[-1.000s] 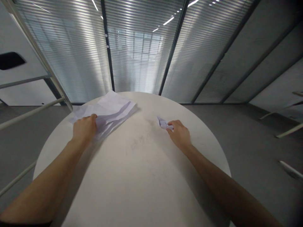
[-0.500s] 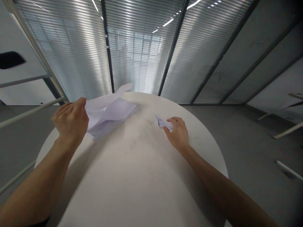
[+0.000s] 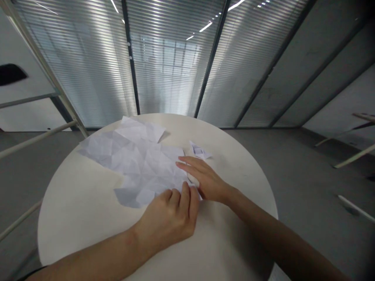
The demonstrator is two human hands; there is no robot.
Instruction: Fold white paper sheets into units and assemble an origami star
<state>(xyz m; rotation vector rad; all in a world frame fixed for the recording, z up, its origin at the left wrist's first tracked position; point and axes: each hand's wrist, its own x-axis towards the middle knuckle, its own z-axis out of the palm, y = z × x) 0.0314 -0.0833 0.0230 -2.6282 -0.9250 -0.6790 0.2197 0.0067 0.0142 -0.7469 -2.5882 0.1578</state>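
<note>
A creased white sheet of paper [image 3: 133, 162] lies spread flat across the middle of the round white table [image 3: 88, 210]. My left hand [image 3: 170, 218] rests at the sheet's near right corner, fingers bent and together on the paper's edge. Stretched out flat, the fingers of my right hand [image 3: 203, 179] lie on the sheet's right edge. A small folded paper piece [image 3: 199, 150] sits just beyond my right hand, untouched. A second creased sheet [image 3: 143, 130] lies partly under the first at the far side.
Glass partitions with blinds [image 3: 164, 58] stand right behind the table. White rails [image 3: 32, 136] run along the left. Grey floor surrounds the table, with white table legs [image 3: 351, 156] at the far right.
My left hand lifted a sheet from the far left, carried it to the middle and laid it flat. My right hand let go of the small folded piece and moved onto the sheet.
</note>
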